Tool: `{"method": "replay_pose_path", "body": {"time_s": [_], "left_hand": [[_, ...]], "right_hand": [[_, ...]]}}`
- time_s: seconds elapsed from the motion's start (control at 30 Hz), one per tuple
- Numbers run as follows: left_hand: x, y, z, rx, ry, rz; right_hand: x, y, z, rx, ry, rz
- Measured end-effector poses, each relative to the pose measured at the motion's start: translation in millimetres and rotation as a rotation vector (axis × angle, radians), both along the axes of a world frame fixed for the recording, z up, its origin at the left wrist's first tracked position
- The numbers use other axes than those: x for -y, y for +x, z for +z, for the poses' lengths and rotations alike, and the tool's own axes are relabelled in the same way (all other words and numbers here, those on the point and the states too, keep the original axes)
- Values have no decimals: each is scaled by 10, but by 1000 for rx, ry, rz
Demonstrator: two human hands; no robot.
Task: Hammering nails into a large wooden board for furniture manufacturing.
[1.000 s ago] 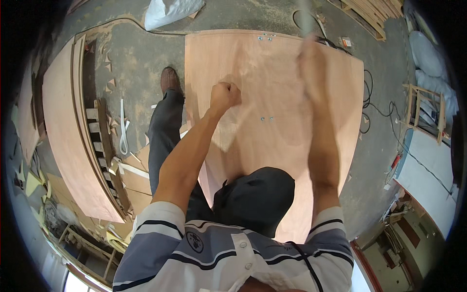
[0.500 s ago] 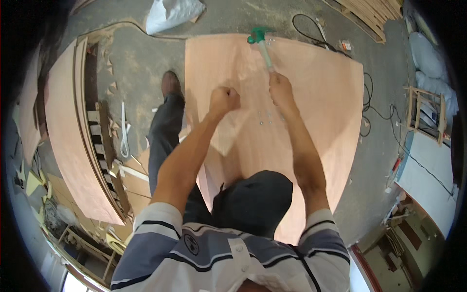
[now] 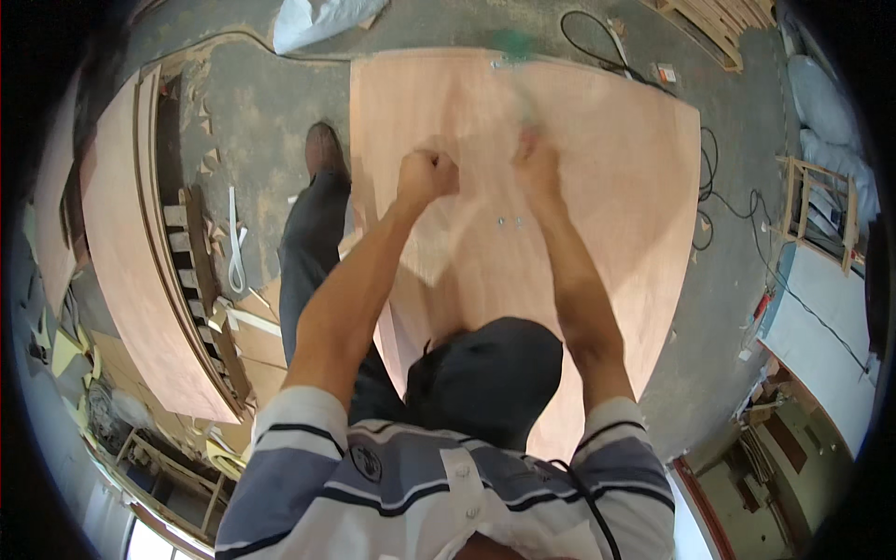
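The right hand (image 3: 539, 161), clenched round the hammer (image 3: 511, 43) (blurred), has swung leftward to the panel's (image 3: 616, 168) far edge, apparently the working spot; the left hand (image 3: 429, 175) is fisted, contents unclear.

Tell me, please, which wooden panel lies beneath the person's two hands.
The broad central panel, with small shiny fittings on it, beneath left hand and right hand; the other panels lie off to the left.

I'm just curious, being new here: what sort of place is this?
Likely a woodworking workshop: a big wooden panel in the middle, more wooden sheets stacked at left, and timber strips at upper right.
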State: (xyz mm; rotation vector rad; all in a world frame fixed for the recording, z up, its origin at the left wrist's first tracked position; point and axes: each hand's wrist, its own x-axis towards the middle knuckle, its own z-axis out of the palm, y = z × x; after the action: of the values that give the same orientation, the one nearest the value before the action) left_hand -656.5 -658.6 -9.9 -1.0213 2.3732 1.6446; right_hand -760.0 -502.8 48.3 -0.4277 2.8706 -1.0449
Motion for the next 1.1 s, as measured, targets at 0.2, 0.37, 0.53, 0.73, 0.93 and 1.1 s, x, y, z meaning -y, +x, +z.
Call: {"method": "replay_pose_path", "body": {"time_s": [0.2,0.37,0.53,0.73,0.93,1.1], "left_hand": [[-6,37,237,-16,-60,-10],[136,46,-95,-142,-102,-77],[560,-279,99,257,855,8],[2916,-1530,-124,-127,984,710],[4660,-2674,-675,-295,1230,885],[6543,-3199,-1467,-394,560,603]], "right_hand": [[-430,984,-299,475,-195,-305],[-882,1267,-325,664,-88,-276],[-833,909,681,506,259,23],[-395,510,1156,635,471,20],[-399,662,1118,850,533,-428],[417,450,1113,837,572,-343]]}}
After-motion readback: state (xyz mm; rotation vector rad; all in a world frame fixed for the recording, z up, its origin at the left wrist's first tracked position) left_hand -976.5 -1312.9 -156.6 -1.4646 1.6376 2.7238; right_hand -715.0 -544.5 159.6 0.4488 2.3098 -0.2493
